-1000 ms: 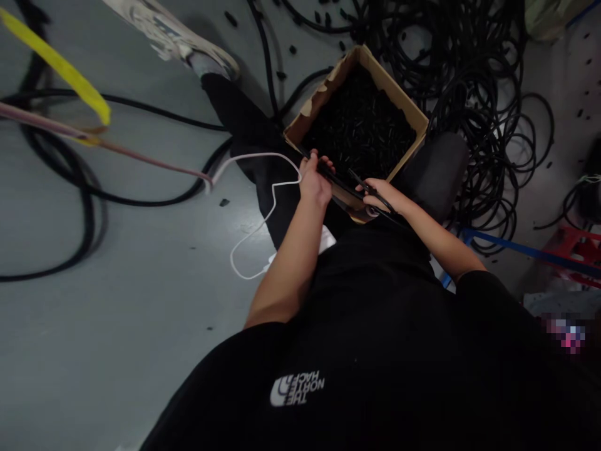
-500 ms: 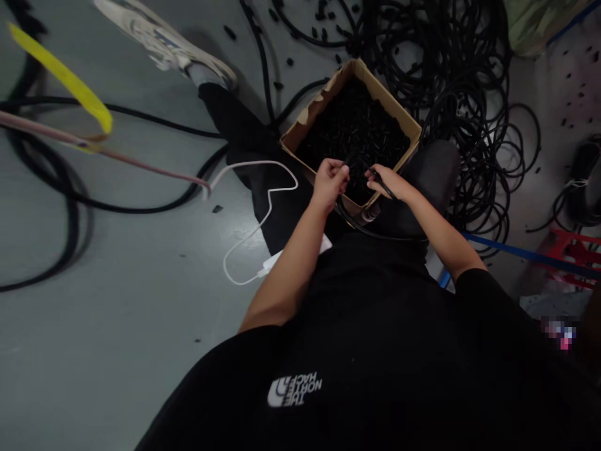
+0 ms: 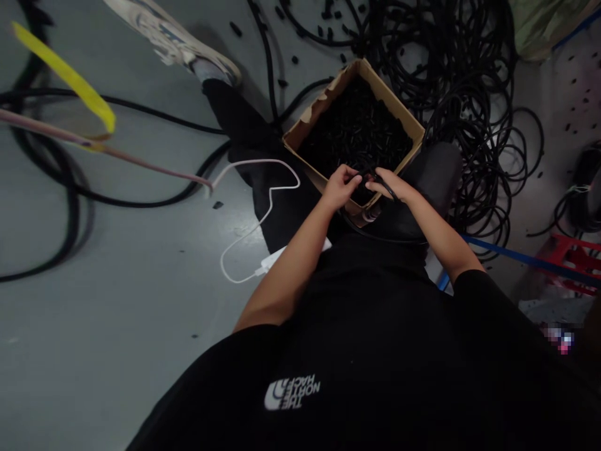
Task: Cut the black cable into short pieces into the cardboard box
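An open cardboard box (image 3: 307,119) full of small black pieces (image 3: 359,128) stands in front of me. Over its near corner, my left hand (image 3: 344,183) has thumb and fingers pinched on something dark that I cannot make out. Close beside it, my right hand (image 3: 389,183) is closed round a black cable (image 3: 387,190), which crosses its fingers. Between the fingertips of both hands is a small gap with dark cable in it. Part of a black cable also curves below the box, over my lap.
Tangled black cables (image 3: 462,81) cover the floor right of the box. A white cord (image 3: 271,200) leads to a white device (image 3: 272,259) by my left forearm. A yellow strip (image 3: 66,75) hangs at left; a red plastic object (image 3: 570,257) lies right.
My left hand has moved slightly to the right and down, closer to my right hand. The right hand has stayed nearly in place on the cable. The whole view has shifted a little.
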### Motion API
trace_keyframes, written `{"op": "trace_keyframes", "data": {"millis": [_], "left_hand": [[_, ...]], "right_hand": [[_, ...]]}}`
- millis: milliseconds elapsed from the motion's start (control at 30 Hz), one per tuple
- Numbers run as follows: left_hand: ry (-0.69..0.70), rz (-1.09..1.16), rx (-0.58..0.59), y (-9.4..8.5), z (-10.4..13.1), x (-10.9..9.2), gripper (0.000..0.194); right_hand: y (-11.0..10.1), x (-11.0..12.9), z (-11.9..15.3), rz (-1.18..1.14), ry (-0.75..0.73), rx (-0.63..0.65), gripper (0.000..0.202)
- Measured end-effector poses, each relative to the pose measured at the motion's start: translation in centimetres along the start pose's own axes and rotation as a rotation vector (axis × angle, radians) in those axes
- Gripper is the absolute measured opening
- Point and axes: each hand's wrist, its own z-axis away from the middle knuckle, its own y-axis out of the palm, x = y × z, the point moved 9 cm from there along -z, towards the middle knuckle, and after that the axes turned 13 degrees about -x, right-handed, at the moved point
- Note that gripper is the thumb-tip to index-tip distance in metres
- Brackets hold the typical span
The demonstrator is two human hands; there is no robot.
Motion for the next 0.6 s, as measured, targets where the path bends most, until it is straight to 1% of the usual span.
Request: {"op": "trace_keyframes", "data": {"millis": [100,200,267,367,433,467,533,600], "left_hand": [[-0.013,-0.01,0.052,0.0,0.3,0.3,0.052],[-0.017,-0.004,0.081,0.0,0.5,0.6,0.054],[-0.031,-0.001,0.063,-0.2,0.4,0.9,0.054],[-0.05,-0.022,-0.014,-0.7,0.1,1.3,0.05],[-0.032,-0.031,-0.052,-1.0,0.0,1.1,0.047],[-0.026,-0.025,-0.05,-1.0,0.0,0.9,0.047],[-0.06,0.01,0.003,-0.7,0.3,0.8,0.05],[-0.152,0.053,0.093,-0.2,0.9,0.9,0.054]], "right_hand": [[0.2,-0.2,0.0,0.041,0.001,0.007,0.027],[0.5,-0.4,0.0,0.074,0.035,0.024,0.021],[0.4,-0.3,0.0,0.127,0.021,-0.01,0.018],[0.2,0.1,0.0,0.23,-0.031,-0.077,0.025],[0.3,0.1,0.0,0.255,-0.032,-0.064,0.032],[0.5,0.1,0.0,0.249,-0.027,-0.04,0.035],[0.5,0.3,0.0,0.228,-0.034,0.006,0.035],[0.1,0.9,0.1,0.24,-0.079,0.035,0.028]]}}
